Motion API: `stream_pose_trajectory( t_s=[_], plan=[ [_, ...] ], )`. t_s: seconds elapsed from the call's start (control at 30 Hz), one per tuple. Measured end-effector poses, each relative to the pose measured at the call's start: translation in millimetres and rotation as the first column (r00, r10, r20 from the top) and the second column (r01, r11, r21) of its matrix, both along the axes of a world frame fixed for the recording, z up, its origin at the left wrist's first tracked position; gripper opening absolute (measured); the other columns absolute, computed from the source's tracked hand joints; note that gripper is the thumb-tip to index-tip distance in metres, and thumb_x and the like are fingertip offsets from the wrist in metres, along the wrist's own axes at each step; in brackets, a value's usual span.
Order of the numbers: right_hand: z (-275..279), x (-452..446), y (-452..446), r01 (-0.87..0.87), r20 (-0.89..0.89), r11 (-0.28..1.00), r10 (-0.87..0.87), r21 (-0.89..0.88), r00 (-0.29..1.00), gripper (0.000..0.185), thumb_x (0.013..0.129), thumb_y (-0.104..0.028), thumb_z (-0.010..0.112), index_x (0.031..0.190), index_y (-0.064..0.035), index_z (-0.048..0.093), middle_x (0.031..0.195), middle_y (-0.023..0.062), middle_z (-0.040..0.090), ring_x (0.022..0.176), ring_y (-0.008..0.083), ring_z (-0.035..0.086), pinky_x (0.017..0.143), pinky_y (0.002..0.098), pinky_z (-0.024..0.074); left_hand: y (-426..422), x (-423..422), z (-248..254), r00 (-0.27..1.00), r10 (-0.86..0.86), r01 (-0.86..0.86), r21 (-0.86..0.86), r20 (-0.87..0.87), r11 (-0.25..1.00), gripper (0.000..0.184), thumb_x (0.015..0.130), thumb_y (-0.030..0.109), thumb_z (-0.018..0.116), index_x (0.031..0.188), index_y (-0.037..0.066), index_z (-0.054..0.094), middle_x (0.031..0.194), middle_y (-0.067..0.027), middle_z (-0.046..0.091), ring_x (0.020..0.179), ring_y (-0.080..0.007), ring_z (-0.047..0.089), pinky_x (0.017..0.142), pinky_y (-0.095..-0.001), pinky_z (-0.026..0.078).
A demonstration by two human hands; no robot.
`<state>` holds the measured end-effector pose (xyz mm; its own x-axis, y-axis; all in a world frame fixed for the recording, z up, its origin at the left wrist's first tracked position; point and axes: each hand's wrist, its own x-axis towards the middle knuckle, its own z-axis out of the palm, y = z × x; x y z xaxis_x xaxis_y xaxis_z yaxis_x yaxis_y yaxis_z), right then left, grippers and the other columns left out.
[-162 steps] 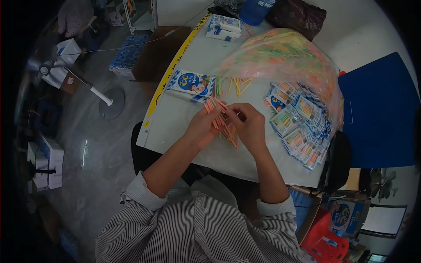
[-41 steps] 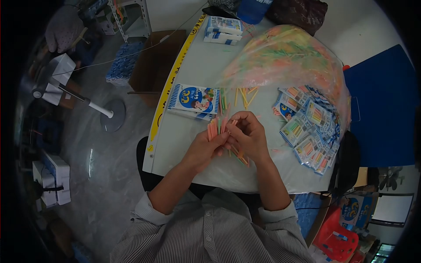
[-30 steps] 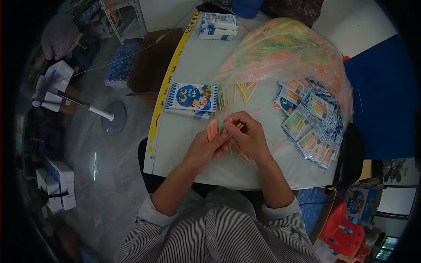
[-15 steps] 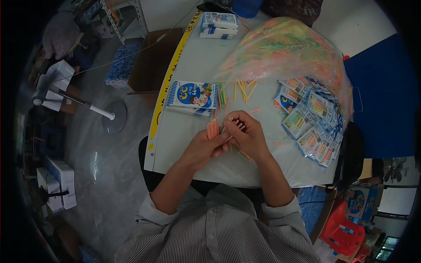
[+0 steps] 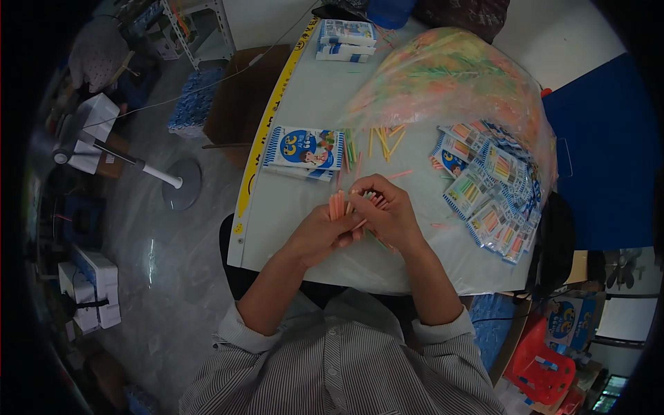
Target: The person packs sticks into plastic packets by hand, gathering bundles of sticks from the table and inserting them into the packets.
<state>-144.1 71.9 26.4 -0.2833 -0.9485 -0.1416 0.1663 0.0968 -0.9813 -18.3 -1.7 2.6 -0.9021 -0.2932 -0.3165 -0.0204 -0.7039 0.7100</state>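
My left hand [image 5: 317, 231] is closed around a bundle of thin pink sticks [image 5: 336, 205] that stand up out of it. Against it, my right hand [image 5: 389, 211] pinches several more sticks [image 5: 375, 200], pink with a little green. Below the hands, a few sticks lie partly hidden on the table. Just beyond them are loose green sticks [image 5: 351, 149] and yellow sticks [image 5: 384, 142]. Blue and white packets [image 5: 303, 149] lie stacked to the left. A pile of filled packets with clear windows [image 5: 492, 187] is spread on the right.
A large clear bag of coloured sticks [image 5: 456, 86] covers the table's far right. More packets [image 5: 346, 40] lie at the far edge of the table [image 5: 311, 97]. A blue board [image 5: 602, 152] stands right; an open cardboard box [image 5: 245, 97] and a fan stand [image 5: 181, 184] are on the left.
Fewer sticks show in my left hand and more in my right than about a second ago. Both hands stay together in nearly the same place. The packets have not moved.
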Motion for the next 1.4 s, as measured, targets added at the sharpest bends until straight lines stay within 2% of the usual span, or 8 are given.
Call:
stream_pose_trajectory(
  t_s=[0.17, 0.27, 0.47, 0.53, 0.63, 0.87, 0.93, 1.4],
  plan=[
    [0, 1, 0, 0.013, -0.074, 0.998, -0.017, -0.053, 0.997, 0.020, 0.083, -0.003, 0.048, 0.102, -0.0001, 0.048, 0.075, 0.0048, 0.054, 0.054, 0.0081, 0.054, 0.042, 0.0198, 0.0444, 0, 1, 4, 1.000, -0.021, 0.021, 0.006, 0.010, 1.000, 0.017, 0.085, 0.020, 0.052, 0.084, 0.003, 0.054, 0.067, -0.0023, 0.051, 0.053, -0.0055, 0.043, 0.045, -0.0165, 0.033],
    [10, 3, 0, -0.038, 0.107, 0.999, 0.039, -0.008, 0.994, 0.017, 0.083, -0.005, 0.049, 0.099, 0.0000, 0.051, 0.071, 0.0039, 0.055, 0.054, 0.0074, 0.053, 0.043, 0.0194, 0.0443, 1, 0, 5, 1.000, -0.015, 0.015, -0.010, -0.013, 1.000, 0.017, 0.085, 0.020, 0.052, 0.084, 0.003, 0.054, 0.067, -0.0020, 0.051, 0.053, -0.0054, 0.043, 0.046, -0.0167, 0.033],
    [6, 4, -3, -0.016, -0.075, 1.000, 0.014, -0.021, 0.997, 0.013, 0.083, -0.009, 0.052, 0.092, 0.0000, 0.054, 0.072, 0.0043, 0.055, 0.057, 0.0063, 0.053, 0.044, 0.0173, 0.0419, 2, 0, -1, 0.999, -0.031, 0.030, -0.035, -0.013, 0.999, 0.016, 0.085, 0.020, 0.051, 0.084, 0.004, 0.054, 0.069, -0.0019, 0.051, 0.054, -0.0053, 0.043, 0.047, -0.0167, 0.034],
    [7, 3, -1, -0.015, 0.054, 0.999, 0.012, 0.050, 0.998, 0.012, 0.083, -0.008, 0.051, 0.091, -0.0006, 0.054, 0.073, 0.0039, 0.055, 0.058, 0.0053, 0.052, 0.045, 0.0157, 0.0402, 1, 0, -1, 0.999, -0.044, 0.043, -0.023, -0.032, 0.999, 0.016, 0.085, 0.020, 0.051, 0.085, 0.004, 0.054, 0.069, -0.0020, 0.051, 0.055, -0.0052, 0.044, 0.047, -0.0164, 0.034],
    [6, 2, 0, 0.003, -0.001, 0.998, -0.003, -0.058, 1.000, 0.012, 0.082, -0.008, 0.051, 0.092, -0.0003, 0.053, 0.075, 0.0040, 0.055, 0.057, 0.0053, 0.052, 0.045, 0.0163, 0.0412, -1, 1, -3, 0.998, -0.050, 0.050, 0.010, -0.035, 0.999, 0.016, 0.085, 0.020, 0.051, 0.085, 0.004, 0.054, 0.070, -0.0015, 0.051, 0.056, -0.0051, 0.044, 0.048, -0.0163, 0.035],
    [12, 3, -1, -0.084, 0.042, 0.996, 0.082, 0.030, 0.996, 0.009, 0.082, -0.008, 0.051, 0.087, -0.0003, 0.052, 0.075, 0.0040, 0.055, 0.056, 0.0058, 0.053, 0.044, 0.0190, 0.0447, 1, 1, -1, 0.997, -0.059, 0.060, 0.011, -0.053, 0.998, 0.016, 0.085, 0.020, 0.051, 0.089, 0.004, 0.054, 0.073, -0.0005, 0.052, 0.060, -0.0053, 0.046, 0.049, -0.0164, 0.036],
    [7, 3, -2, -0.073, -0.135, 0.997, 0.074, 0.012, 0.988, 0.007, 0.082, -0.007, 0.052, 0.085, -0.0007, 0.052, 0.074, 0.0034, 0.055, 0.056, 0.0058, 0.053, 0.045, 0.0188, 0.0452, 1, 2, -1, 0.997, -0.054, 0.055, 0.026, -0.064, 0.998, 0.017, 0.086, 0.019, 0.050, 0.090, 0.004, 0.054, 0.074, -0.0004, 0.052, 0.061, -0.0055, 0.047, 0.050, -0.0163, 0.036],
    [5, 1, -1, -0.111, -0.179, 0.993, 0.103, -0.035, 0.978, 0.016, 0.081, -0.007, 0.052, 0.095, -0.0002, 0.053, 0.077, 0.0029, 0.054, 0.058, 0.0057, 0.052, 0.047, 0.0176, 0.0437, 1, 3, 1, 0.993, -0.107, 0.109, 0.028, -0.053, 0.994, 0.017, 0.086, 0.019, 0.049, 0.088, 0.003, 0.053, 0.075, -0.0018, 0.052, 0.062, -0.0064, 0.047, 0.051, -0.0170, 0.036]
  ],
)
